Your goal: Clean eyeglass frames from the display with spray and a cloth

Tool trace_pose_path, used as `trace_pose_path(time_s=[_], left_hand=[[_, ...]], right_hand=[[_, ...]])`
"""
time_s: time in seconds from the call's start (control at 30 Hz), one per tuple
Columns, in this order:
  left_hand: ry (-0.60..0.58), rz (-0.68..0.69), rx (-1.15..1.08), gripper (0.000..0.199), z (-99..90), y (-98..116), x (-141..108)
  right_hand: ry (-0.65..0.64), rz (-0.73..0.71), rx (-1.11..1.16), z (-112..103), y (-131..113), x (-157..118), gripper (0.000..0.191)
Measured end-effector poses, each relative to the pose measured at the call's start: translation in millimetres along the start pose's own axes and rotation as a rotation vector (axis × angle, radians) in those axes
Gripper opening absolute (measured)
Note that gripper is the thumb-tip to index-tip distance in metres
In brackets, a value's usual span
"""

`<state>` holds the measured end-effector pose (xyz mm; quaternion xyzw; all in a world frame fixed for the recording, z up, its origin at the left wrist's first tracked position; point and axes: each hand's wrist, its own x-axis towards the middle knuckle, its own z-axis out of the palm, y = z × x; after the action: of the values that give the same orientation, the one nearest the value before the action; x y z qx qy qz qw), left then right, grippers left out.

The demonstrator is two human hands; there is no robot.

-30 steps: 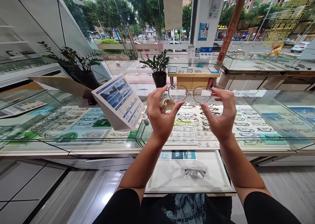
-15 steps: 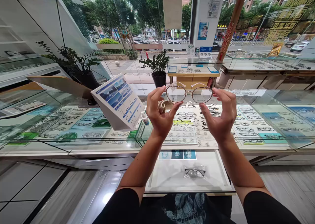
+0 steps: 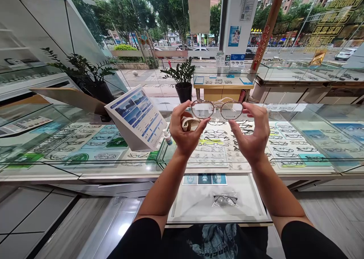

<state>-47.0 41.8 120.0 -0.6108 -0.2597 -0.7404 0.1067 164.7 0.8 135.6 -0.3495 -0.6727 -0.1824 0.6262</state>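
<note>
Between my two hands a pair of round, thin-rimmed eyeglasses [image 3: 217, 108] is held up above the glass counter, lenses upright. My left hand [image 3: 186, 132] pinches the left rim between thumb and fingers, and a folded beige cloth [image 3: 190, 124] is tucked in its palm. The right rim is gripped the same way by my right hand [image 3: 251, 132]. Faint printing shows on the clear lenses. Below, a second pair of dark-framed glasses [image 3: 225, 200] lies in a clear plastic bag inside the white pull-out tray [image 3: 196, 213].
Rows of frames fill the glass display counter [image 3: 142, 171]. On it stand a tent-shaped information card [image 3: 138, 118], a small spray bottle [image 3: 167, 137] and, at the left, a potted plant [image 3: 98, 86]. Another potted plant [image 3: 183, 88] stands farther back near the window.
The eyeglasses have tilted slightly, and their temples now show at a different angle behind the lenses. My right hand has shifted a little left; the left hand has turned slightly.
</note>
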Motion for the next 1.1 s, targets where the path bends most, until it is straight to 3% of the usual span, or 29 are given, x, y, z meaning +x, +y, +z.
trace_pose_path(time_s=[0.3, 0.47, 0.7, 0.87, 0.97, 1.1], left_hand=[[-0.009, -0.027, -0.115, 0.068, -0.4, -1, 5], [-0.020, 0.013, -0.083, 0.068, -1.3, -3, 5], [-0.064, 0.031, -0.051, 0.065, -1.7, -3, 5], [-0.098, -0.008, -0.114, 0.064, -1.4, -2, 5], [-0.132, -0.061, -0.192, 0.065, -2.1, 0, 7], [-0.302, -0.124, -0.264, 0.067, -7.8, -1, 14]], right_hand=[[-0.044, 0.137, 0.144, -2, -5, -1, 0.048], [-0.089, 0.350, 0.466, -3, -6, -1, 0.041], [-0.039, 0.583, 0.772, -5, 0, 5, 0.023], [-0.036, 0.678, 0.934, -6, 4, 5, 0.022], [-0.088, 0.695, 0.972, -6, 6, 6, 0.026], [-0.261, 0.753, 0.955, -10, 14, 12, 0.042]])
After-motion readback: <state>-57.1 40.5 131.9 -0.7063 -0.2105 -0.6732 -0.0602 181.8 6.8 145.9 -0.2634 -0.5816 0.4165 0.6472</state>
